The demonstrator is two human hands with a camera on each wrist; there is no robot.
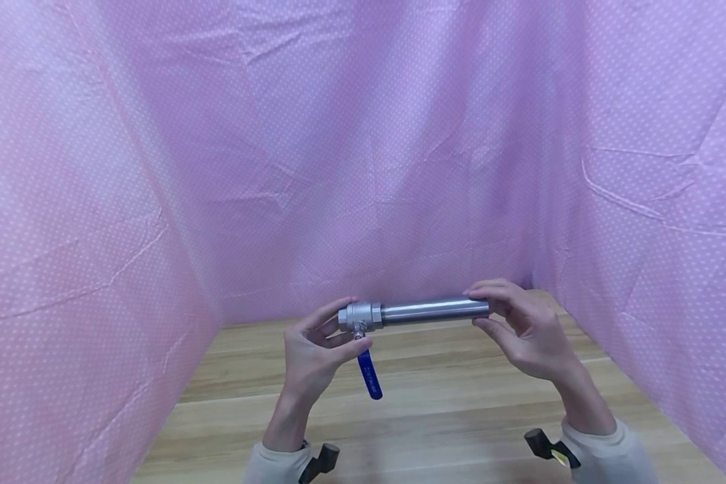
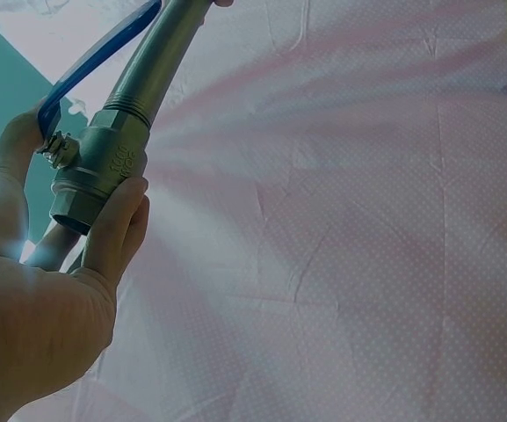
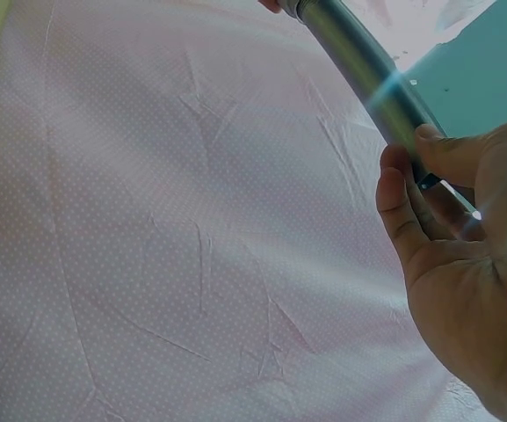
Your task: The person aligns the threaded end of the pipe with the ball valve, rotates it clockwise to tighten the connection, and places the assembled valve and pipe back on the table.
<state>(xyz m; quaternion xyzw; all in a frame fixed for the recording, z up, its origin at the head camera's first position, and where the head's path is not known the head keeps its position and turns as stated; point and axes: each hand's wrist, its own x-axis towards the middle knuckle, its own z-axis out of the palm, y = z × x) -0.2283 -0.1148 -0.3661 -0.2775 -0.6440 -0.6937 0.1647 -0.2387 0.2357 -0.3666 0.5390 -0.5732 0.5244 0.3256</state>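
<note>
A metal ball valve (image 1: 360,316) with a blue lever handle (image 1: 370,374) is joined to a straight steel pipe (image 1: 435,310); threads show at the joint. My left hand (image 1: 312,353) grips the valve body, thumb by the lever's base and fingers behind. In the left wrist view the valve (image 2: 104,167) has raised lettering, and its open hex end faces the palm. At the pipe's far end, my right hand (image 1: 529,333) pinches it between thumb and fingers, also seen in the right wrist view on the pipe (image 3: 367,83). Both hands hold the assembly roughly level above the table.
A light wood-grain table (image 1: 435,417) lies below the hands. Pink dotted cloth (image 1: 363,168) hangs at the back and on both sides. Dark wrist-worn camera mounts (image 1: 323,460) stick out from both sleeves.
</note>
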